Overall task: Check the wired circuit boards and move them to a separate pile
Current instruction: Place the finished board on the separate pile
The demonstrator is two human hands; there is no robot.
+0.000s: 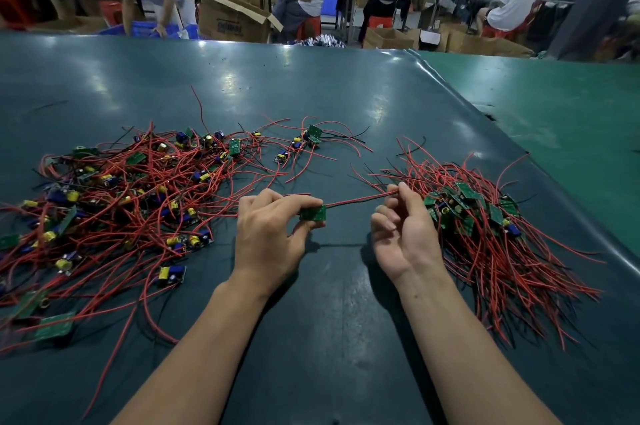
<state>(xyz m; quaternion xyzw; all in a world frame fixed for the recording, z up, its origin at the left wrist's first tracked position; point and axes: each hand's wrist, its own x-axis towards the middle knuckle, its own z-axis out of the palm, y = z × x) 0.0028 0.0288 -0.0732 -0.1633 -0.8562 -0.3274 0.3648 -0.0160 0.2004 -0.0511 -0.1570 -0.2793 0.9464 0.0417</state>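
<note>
Left hand (268, 234) pinches one small green circuit board (312, 213) between thumb and fingers, held just above the dark mat (332, 303), midway between the two heaps; right hand (401, 227) pinches the far end of that board's red lead (360, 199) between thumb and fingertip, remaining fingers loosely curled; lead drawn nearly straight between the two hands, a thin black lead seems to run alongside it.

Unsorted heap (114, 196) lies to the left: boards scattered at all angles, yellow and blue components up, wires tangled; sorted pile (485, 227) lies to the right, just beside the right hand: boards bunched together, wires fanned toward the near edge.

Handling, judged: board is very light and rigid; leads limp and springy, likely to snag neighbouring wires when lifted from the heap; solder joints where leads meet the board are the probable weak point, so pull along the wire should stay gentle; best hold is by the board's edges, as the left hand has it, not by the tall components; the wire end is fine for straightening and for checking the joint, poor for carrying.

Step in hand, judged: inspection of lead attachment; transfer to the right pile not yet done.
</note>
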